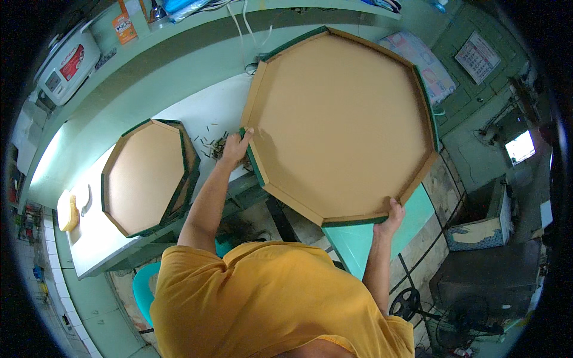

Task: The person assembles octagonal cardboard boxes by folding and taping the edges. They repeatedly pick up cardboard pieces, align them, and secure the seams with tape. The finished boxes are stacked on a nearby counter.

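A large octagonal cardboard tray (340, 131), tan inside with a low folded rim and green outer sides, is tilted up in front of me. On its left rim my left hand (236, 147) is closed, the thumb lying over the edge. Near the lower right corner my right hand (391, 218) grips the rim, thumb on top; its other fingers are mostly hidden. Beside my left hand a loose pile of small dark and pale strips (216, 145) lies on the white tabletop (209, 104). Farther left, a smaller octagonal tray (146, 173) rests over another similar one.
Under the large tray's lower right side stands a turquoise table (349, 247). A turquoise chair (145, 292) is at lower left. Along the wall runs a shelf (197, 24) bearing a white appliance (62, 68). A worn open box (477, 232) stands on the right.
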A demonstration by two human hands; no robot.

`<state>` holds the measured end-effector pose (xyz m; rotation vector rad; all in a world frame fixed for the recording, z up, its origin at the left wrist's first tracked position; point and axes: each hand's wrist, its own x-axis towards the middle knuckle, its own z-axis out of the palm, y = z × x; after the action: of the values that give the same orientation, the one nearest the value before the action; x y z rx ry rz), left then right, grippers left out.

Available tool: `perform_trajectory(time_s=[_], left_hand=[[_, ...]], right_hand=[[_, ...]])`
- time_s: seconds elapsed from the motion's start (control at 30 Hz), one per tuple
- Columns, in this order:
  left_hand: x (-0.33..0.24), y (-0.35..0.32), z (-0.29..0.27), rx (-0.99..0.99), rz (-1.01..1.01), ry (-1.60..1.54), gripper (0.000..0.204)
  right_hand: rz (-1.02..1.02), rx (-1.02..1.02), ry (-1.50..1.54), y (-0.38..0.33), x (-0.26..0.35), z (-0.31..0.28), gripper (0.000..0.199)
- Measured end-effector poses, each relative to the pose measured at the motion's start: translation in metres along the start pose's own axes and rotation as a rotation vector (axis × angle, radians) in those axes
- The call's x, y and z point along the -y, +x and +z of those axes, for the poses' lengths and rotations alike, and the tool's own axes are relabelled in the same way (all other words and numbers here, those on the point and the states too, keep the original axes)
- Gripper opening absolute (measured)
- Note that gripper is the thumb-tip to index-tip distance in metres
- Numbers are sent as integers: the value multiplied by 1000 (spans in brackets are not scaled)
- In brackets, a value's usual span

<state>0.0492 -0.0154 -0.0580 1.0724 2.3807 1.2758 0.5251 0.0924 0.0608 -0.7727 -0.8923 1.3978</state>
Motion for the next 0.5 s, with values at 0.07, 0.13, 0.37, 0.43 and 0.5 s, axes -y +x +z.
perform_trajectory(time_s=[0.07, 0.13, 0.37, 0.43, 0.5], left_hand=[[16, 18, -24, -162, 371, 176, 50], [31, 27, -37, 75, 66, 267, 52], [98, 0, -35, 5, -215, -188, 44], [101, -13, -35, -35, -424, -299, 33], [96, -27, -39, -97, -461, -461, 24]], right_hand=[[-24, 11, -8, 5, -19, 27, 43], [-22, 38, -5, 15, -25, 48, 45], [16, -27, -17, 40, -40, 83, 38], [-13, -138, -85, 45, -31, 73, 38], [-150, -83, -156, 56, 9, 47, 37]])
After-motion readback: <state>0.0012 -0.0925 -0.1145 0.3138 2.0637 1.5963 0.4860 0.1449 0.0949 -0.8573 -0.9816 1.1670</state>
